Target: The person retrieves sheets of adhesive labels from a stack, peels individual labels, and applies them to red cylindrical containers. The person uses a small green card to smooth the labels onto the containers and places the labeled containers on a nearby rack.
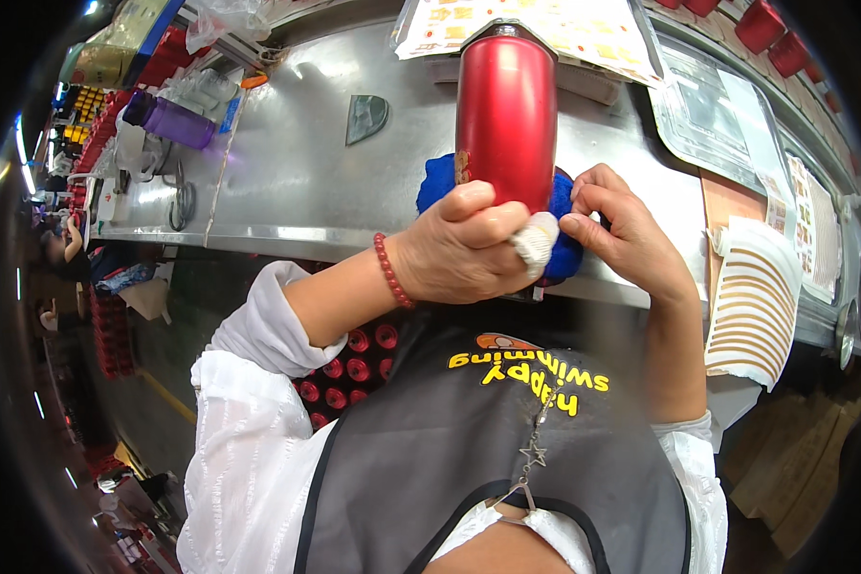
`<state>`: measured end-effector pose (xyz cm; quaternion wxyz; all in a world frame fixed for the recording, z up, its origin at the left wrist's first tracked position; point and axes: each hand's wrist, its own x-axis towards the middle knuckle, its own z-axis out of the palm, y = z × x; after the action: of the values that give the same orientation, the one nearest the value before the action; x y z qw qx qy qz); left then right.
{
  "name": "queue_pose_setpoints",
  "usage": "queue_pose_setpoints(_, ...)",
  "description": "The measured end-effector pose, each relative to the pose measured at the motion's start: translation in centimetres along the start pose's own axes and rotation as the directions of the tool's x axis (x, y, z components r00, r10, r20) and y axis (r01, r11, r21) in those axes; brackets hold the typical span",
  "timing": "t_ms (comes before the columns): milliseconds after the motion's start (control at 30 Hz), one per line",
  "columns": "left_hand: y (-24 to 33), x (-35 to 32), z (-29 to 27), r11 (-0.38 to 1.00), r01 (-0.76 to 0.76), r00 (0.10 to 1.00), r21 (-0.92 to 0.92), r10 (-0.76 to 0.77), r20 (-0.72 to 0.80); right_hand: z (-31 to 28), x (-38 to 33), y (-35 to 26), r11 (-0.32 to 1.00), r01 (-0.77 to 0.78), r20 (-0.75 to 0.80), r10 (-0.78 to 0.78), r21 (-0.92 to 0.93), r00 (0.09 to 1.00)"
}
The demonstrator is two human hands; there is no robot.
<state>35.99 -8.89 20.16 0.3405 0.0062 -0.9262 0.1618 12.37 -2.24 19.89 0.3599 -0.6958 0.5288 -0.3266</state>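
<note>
A glossy red metal bottle (507, 110) lies in front of me with its narrow end pointing away. My left hand (469, 244) is closed around its near end, a white knitted cover (536, 242) on one digit. A small brown-gold patch (463, 166) shows on the bottle's left side. Under the bottle sits a bundled blue cloth (437, 180). My right hand (631, 230) is at the bottle's near right side, thumb and forefinger drawn together beside the cloth. Whatever those fingers may hold is too small to make out.
Printed sheets (430, 27) lie behind the bottle on the metal table (297, 182). A dark translucent scraper (366, 119), scissors (180, 199) and a purple bottle (170, 121) are to the left. Clear plastic trays (703, 110) and a brown-striped sheet (754, 301) are right. Red bottles (359, 368) stand below the table.
</note>
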Motion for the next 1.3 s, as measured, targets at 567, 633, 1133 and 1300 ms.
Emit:
queue_pose_setpoints(567, 1.3, -1.2, -0.4, 0.332, 0.655, 0.559, -0.679, -0.817, 0.140, 4.3, -2.2, -2.1, 0.928, 0.221, -0.414, -0.335, -0.300, 0.846)
queue_pose_setpoints(633, 1.1, -1.0, -0.1, 0.339, 0.684, 0.559, -0.647, -0.812, 0.166, 4.7, -2.7, -2.1, 0.915, 0.233, -0.418, -0.363, -0.330, 0.833)
queue_pose_setpoints(1133, 0.5, -1.5, -0.6, 0.174, 0.625, 0.488, -0.761, -0.848, 0.207, 5.7, -3.1, -2.0, 0.897, 0.256, -0.373, -0.390, -0.360, 0.842)
queue_pose_setpoints(1300, 1.2, -2.2, -1.6, 0.743, 0.578, 0.771, -0.337, -0.632, -0.071, 5.8, -3.2, -1.9, 0.900, 0.256, -0.354, -0.382, -0.353, 0.854)
